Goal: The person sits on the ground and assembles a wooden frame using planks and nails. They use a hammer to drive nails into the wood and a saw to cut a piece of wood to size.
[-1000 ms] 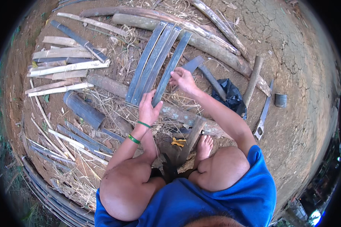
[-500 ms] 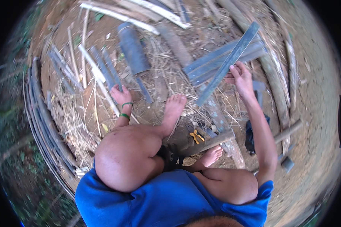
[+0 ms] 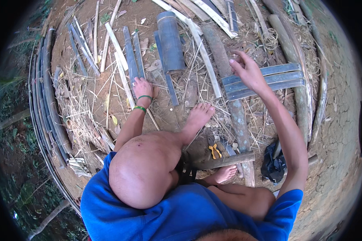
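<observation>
By the left grip (image 3: pixel 142 88) I see slate-grey strips (image 3: pixel 129 50), with a cream-white stick (image 3: pixel 116 46) to their left; just behind that grip sit a plain green band (image 3: pixel 145 97) and a green-and-yellow bracelet (image 3: pixel 140 108). Further out, between both grips, a bamboo tube (image 3: pixel 171 44) is dusky blue-grey. The dark strips (image 3: pixel 283 77) beside the right grip (image 3: pixel 248 73) show paler edges. Nearer the body than that grip: a brown log (image 3: pixel 240 124) mottled with pale blotches, yellow-handled pliers (image 3: pixel 212 152), a glossy black bag (image 3: pixel 272 164), a bright blue shirt (image 3: pixel 189 211).
</observation>
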`<state>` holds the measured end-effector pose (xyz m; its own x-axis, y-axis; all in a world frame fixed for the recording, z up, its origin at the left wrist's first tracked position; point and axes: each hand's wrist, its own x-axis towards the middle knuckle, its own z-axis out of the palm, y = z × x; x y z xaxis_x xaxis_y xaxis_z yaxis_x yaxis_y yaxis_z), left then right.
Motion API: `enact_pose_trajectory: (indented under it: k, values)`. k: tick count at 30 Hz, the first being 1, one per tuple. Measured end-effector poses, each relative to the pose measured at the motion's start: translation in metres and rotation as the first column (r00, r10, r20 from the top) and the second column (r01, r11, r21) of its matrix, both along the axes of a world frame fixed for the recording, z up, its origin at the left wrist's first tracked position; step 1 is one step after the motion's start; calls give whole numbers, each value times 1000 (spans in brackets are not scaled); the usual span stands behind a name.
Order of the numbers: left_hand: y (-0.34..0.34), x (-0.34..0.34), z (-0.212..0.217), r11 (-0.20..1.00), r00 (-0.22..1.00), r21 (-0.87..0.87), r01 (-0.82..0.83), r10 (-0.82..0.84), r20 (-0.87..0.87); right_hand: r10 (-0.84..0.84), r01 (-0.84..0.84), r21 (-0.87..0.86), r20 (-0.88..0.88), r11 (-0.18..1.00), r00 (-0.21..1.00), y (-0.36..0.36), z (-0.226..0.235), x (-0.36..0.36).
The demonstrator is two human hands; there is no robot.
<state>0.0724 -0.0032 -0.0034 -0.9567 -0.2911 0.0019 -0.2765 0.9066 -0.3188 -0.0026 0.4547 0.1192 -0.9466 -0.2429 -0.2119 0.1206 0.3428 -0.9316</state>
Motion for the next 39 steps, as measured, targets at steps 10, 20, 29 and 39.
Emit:
enact_pose_trajectory:
  k: [10,20,29,39]
  values:
    - [121,-19,89,193,923,980,50,365,-119,-100,99,17,82,995,992,73,25,118]
    - [351,25,95,19,609,875,484,-726,-321,-718,772,-363,301,522,628,75,-39,144]
    - [325,35,71,20,523,832,555,-786,-330,-691,839,-372,481,397,540,112,-110,138]
    - [277,61,64,98,725,901,423,-632,-272,-691,817,-174,453,550,562,119,-88,134]
